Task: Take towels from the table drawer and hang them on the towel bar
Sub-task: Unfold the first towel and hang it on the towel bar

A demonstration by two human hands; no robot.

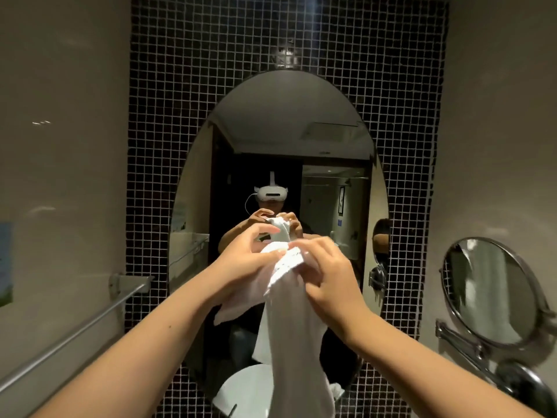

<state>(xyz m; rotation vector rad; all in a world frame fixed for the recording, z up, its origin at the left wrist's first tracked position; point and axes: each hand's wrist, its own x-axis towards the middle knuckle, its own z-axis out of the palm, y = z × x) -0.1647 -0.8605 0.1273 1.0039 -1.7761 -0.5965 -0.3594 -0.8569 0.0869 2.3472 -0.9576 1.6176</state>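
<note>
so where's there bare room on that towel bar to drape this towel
The towel bar on the left wall looks bare from its bracket by the mosaic tile down to the frame edge. The crowded spot is centre, where both hands bunch the white towel.

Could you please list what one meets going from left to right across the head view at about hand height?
Towel bar → left hand → white towel → right hand → round swivel mirror on the right wall. The big oval mirror lies behind the hands, so it is left out.
</note>
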